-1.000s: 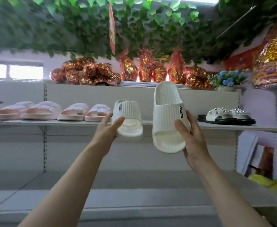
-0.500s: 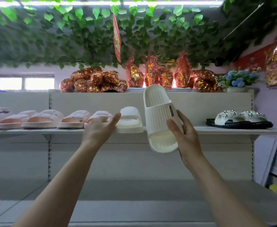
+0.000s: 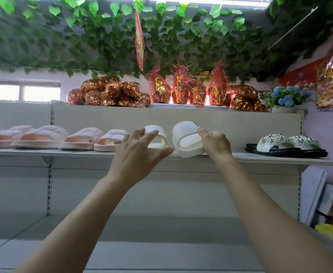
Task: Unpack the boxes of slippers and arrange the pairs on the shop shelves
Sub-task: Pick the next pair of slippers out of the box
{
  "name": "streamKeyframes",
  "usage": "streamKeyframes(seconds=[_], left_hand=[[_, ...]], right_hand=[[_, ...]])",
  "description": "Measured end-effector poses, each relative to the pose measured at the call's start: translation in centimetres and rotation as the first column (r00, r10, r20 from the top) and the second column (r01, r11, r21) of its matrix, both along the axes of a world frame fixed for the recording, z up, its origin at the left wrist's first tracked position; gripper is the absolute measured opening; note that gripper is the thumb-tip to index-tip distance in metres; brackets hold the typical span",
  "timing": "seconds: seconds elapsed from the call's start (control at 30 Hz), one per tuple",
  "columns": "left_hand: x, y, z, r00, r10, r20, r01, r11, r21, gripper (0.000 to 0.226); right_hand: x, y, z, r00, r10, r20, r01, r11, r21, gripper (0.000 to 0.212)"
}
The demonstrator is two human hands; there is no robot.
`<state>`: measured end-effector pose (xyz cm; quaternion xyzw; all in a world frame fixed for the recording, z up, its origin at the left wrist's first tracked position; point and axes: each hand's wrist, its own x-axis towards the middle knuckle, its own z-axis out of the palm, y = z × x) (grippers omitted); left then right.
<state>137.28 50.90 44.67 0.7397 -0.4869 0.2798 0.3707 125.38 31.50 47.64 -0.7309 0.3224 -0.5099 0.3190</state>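
Two cream ribbed slippers sit side by side on the upper shelf (image 3: 260,157). The left cream slipper (image 3: 157,135) lies flat, and my left hand (image 3: 137,154) is spread just in front of it with straight fingers, fingertips at its strap. The right cream slipper (image 3: 187,138) rests with its heel over the shelf's front edge. My right hand (image 3: 215,141) grips its right side, fingers curled round the strap and sole.
Several pink puffy slippers (image 3: 41,136) line the shelf to the left. A black-soled jewelled pair (image 3: 285,144) stands to the right. Foil-wrapped packages (image 3: 110,93) and a flower pot (image 3: 283,99) top the unit. A lower shelf (image 3: 161,245) runs beneath my arms.
My right hand has lowered the upright cream slipper onto the shelf beside the other. My left hand has released its slipper and drawn back slightly.
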Motion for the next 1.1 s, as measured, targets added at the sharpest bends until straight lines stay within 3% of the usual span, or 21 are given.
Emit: streamKeyframes(seconds=[0.1,0.27,0.33,0.43,0.7,1.1], left_hand=[[0.5,-0.5,-0.2,0.999,0.019,0.026,-0.02,1.0,0.019,0.089],[1.5,-1.3,-0.5,0.997,0.033,0.071,-0.035,0.999,0.028,0.094],[1.9,-1.7,-0.6,0.995,0.039,0.093,-0.043,0.998,0.036,0.095],[2.7,-2.4,-0.6,0.992,0.044,0.121,-0.05,0.998,0.048,0.089],[6.3,-4.7,-0.3,0.984,0.047,0.171,-0.069,0.99,0.121,0.078],[7.3,-5.8,-1.1,0.962,0.073,0.264,-0.093,0.994,0.061,0.071]], right_hand=[[-1.0,0.4,0.4,0.99,-0.021,-0.137,0.008,0.995,-0.095,0.055],[-2.1,1.8,-2.5,0.99,0.092,-0.107,-0.126,0.919,-0.374,0.068],[-1.8,2.0,-3.6,0.99,0.037,-0.135,-0.097,0.876,-0.472,0.075],[-0.4,1.5,-4.2,0.981,-0.113,-0.16,0.0,0.818,-0.575,0.069],[3.9,0.6,-4.3,0.929,-0.314,-0.194,0.119,0.753,-0.647,0.075],[5.0,0.7,-4.6,0.894,-0.381,-0.235,0.158,0.761,-0.63,0.065]])
